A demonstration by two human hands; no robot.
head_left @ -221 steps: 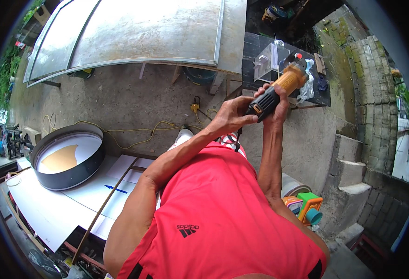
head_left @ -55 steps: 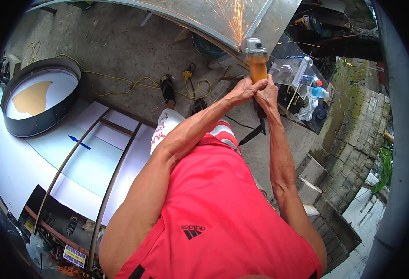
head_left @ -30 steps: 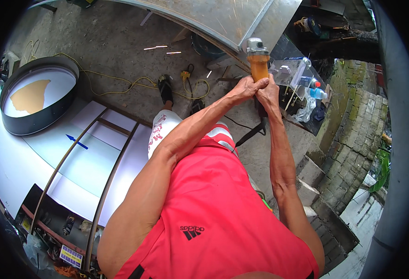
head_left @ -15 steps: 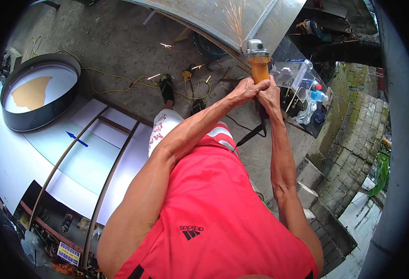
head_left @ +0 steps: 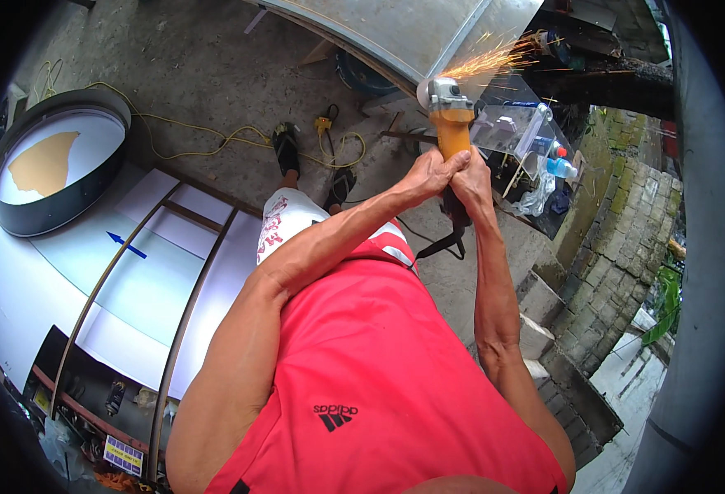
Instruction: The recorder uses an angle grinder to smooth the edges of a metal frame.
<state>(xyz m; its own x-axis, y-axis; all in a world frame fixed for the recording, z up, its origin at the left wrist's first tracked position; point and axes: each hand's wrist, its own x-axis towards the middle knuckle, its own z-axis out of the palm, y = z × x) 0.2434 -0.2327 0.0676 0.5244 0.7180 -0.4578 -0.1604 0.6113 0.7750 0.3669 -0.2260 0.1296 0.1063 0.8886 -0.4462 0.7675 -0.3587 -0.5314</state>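
An orange angle grinder (head_left: 451, 132) with a silver head is held out in front of me by both hands. My left hand (head_left: 430, 174) is wrapped round the body from the left. My right hand (head_left: 472, 179) closes round it from the right, the two hands touching. The disc meets the near corner edge of a grey sheet metal panel (head_left: 395, 33). Orange sparks (head_left: 494, 62) spray from there to the right. The grinder's black cord (head_left: 441, 244) hangs below my hands and loops toward my waist.
Right of the grinder stands a clear plastic box (head_left: 507, 132) beside a blue bottle (head_left: 561, 168) and a crumpled plastic bag (head_left: 535, 198). A yellow extension cord (head_left: 189, 125) crosses the concrete floor. At left, a round dark-rimmed frame (head_left: 62, 210) rests on white panels (head_left: 144, 284).
The sparks have swung from flying upward to spraying right. The grinder has tilted and shifted slightly down and left in the picture, with both hands still round it.
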